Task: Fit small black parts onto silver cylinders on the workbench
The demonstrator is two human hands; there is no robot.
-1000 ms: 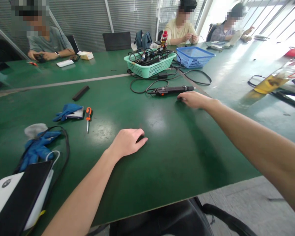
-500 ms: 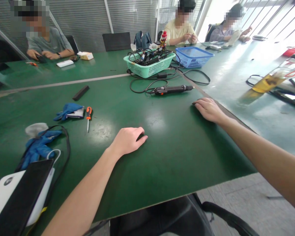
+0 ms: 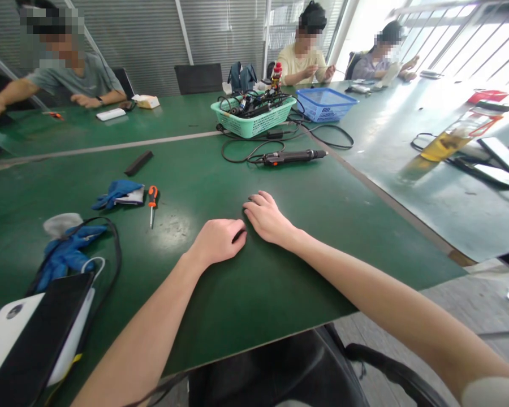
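In swept the right hand (image 3: 268, 217) from the right edge of the worktop (image 3: 343, 203) to beside the left hand (image 3: 215, 242), power screwdriver (image 3: 292, 157) untouched, each grip's hold impossible to tell!

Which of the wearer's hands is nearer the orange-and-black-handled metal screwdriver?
Left. The left hand sits right of the screwdriver and slightly lower in view; the right hand is farther right, past the left.

The tabletop (image 3: 220, 316) across the centre shows a smooth, semi-glossy finish. The electric screwdriver (image 3: 292, 157), upper centre, has a matt, plastic-looking body; the hand screwdriver (image 3: 152, 196), centre left, joins a plastic handle to a shiny metal shaft.
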